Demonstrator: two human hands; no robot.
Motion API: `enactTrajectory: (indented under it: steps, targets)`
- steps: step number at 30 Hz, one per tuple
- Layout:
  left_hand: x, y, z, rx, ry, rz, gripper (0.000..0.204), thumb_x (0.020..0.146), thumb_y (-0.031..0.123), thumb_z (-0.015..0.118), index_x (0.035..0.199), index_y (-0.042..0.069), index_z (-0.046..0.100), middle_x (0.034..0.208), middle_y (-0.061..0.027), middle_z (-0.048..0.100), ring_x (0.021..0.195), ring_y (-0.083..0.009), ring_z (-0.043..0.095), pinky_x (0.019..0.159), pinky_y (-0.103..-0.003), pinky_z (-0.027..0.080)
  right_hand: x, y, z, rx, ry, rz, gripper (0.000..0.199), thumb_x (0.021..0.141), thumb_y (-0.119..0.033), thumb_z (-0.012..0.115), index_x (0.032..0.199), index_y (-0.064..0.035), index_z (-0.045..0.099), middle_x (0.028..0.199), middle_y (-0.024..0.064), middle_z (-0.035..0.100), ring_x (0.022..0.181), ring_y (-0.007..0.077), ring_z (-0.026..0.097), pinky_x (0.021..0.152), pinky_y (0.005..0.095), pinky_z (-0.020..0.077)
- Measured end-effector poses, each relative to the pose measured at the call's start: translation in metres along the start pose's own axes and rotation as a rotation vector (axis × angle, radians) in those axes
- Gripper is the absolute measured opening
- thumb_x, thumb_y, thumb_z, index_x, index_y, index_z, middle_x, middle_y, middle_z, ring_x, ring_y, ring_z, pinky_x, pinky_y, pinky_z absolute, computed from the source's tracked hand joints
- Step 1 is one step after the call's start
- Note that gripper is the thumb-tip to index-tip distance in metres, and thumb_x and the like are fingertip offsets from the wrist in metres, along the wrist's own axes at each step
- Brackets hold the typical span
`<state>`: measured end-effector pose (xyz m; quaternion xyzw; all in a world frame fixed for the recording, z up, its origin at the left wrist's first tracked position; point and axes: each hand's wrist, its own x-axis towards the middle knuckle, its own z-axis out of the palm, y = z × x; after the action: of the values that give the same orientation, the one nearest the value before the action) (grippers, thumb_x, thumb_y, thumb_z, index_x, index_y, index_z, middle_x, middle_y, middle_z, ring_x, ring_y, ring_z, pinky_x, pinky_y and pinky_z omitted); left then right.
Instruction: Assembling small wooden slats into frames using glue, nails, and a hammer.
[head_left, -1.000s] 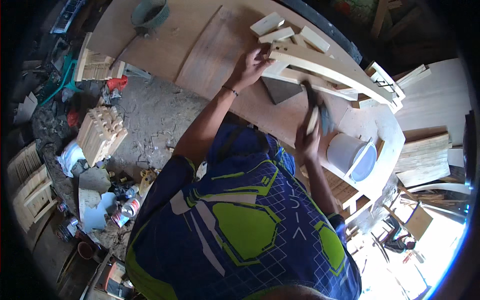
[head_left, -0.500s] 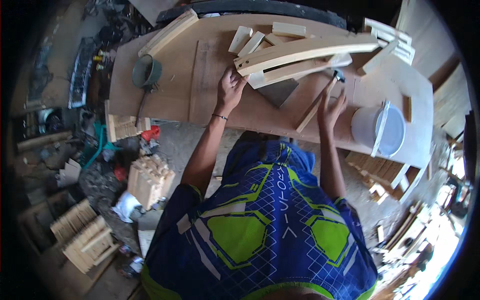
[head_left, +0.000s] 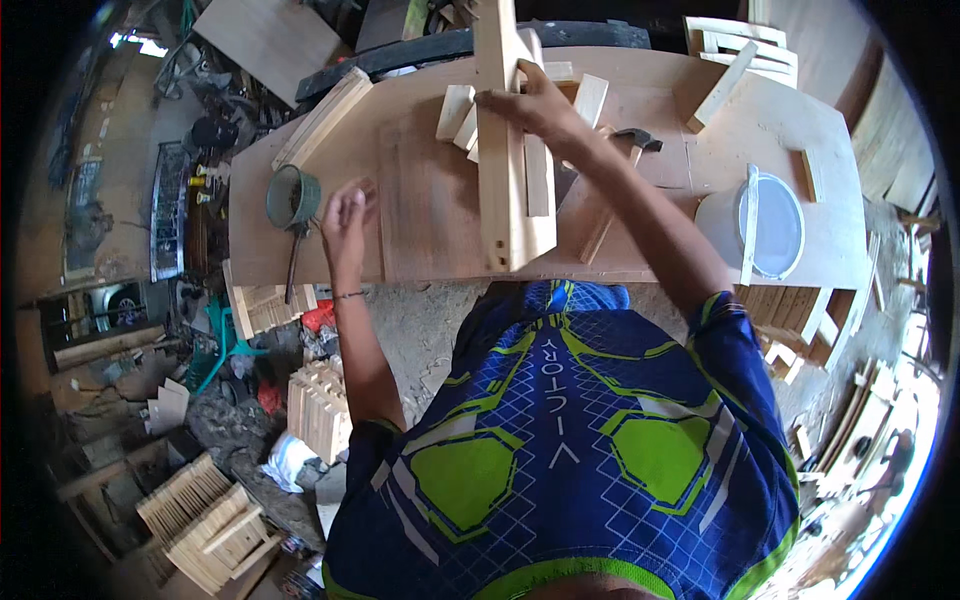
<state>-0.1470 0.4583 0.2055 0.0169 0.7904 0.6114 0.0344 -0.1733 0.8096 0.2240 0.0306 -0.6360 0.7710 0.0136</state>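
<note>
My right hand [head_left: 540, 105] grips a joined wooden frame piece [head_left: 502, 180], made of a long pale beam and a shorter parallel one. It stands lengthwise across the table, its near end with two dark holes close to the front edge. To the left, my left hand [head_left: 347, 222] is raised over the table with nothing visible in it, its fingers loosely apart and slightly blurred. Beside that hand sits a green cup [head_left: 290, 198], with a dark stick-like handle [head_left: 293, 265] reaching past the table edge. A hammer [head_left: 612, 200] lies right of the frame piece, partly behind my right forearm.
Short wood blocks [head_left: 456, 112] lie behind the frame piece on the worktable [head_left: 425, 235]. A white bucket [head_left: 778, 225] with a strip across its rim stands right. A long wood piece [head_left: 322, 118] lies far left. Stacked wooden parts [head_left: 210, 525] rest on the floor.
The frame piece has swung from lying crosswise to pointing away from me. My right hand has left the hammer and taken hold of the frame piece; my left hand released it and moved left.
</note>
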Motion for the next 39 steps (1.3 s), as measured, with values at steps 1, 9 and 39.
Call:
enactTrajectory:
  steps: [1,9,39]
  targets:
    - [0.002,0.013,-0.004,-0.09,0.071,-0.026,0.038,0.101,0.023,0.06,0.132,0.002,0.054,0.124,-0.0088,0.064,0.116,-0.0189,0.061,0.094,-0.033,0.052,0.002,-0.023,0.0,-0.169,-0.105,0.087,0.064,0.085,-0.033,0.078,0.13,0.0007,0.049,0.107,0.0156,0.066,0.093,0.0209,0.066,0.075,0.033,0.0552]
    - [-0.005,0.091,0.023,0.043,0.278,0.652,0.041,0.099,0.018,0.06,0.134,0.001,0.049,0.133,-0.0169,0.056,0.123,-0.0251,0.054,0.103,-0.041,0.045,0.02,-0.051,-0.03,-1.107,-0.601,-0.115,0.057,0.082,-0.042,0.074,0.119,0.0,0.063,0.101,0.0181,0.071,0.094,0.0337,0.068,0.087,0.0424,0.0526]
    - [0.023,0.058,0.122,1.077,-0.283,0.489,0.057,0.066,0.038,0.088,0.105,0.006,0.059,0.103,-0.015,0.069,0.097,-0.0346,0.067,0.077,-0.045,0.054,-0.156,0.241,-0.098,-1.183,0.62,0.456,0.073,0.085,-0.035,0.064,0.141,0.0016,0.036,0.126,0.0276,0.051,0.114,0.0475,0.051,0.098,0.0526,0.0447]
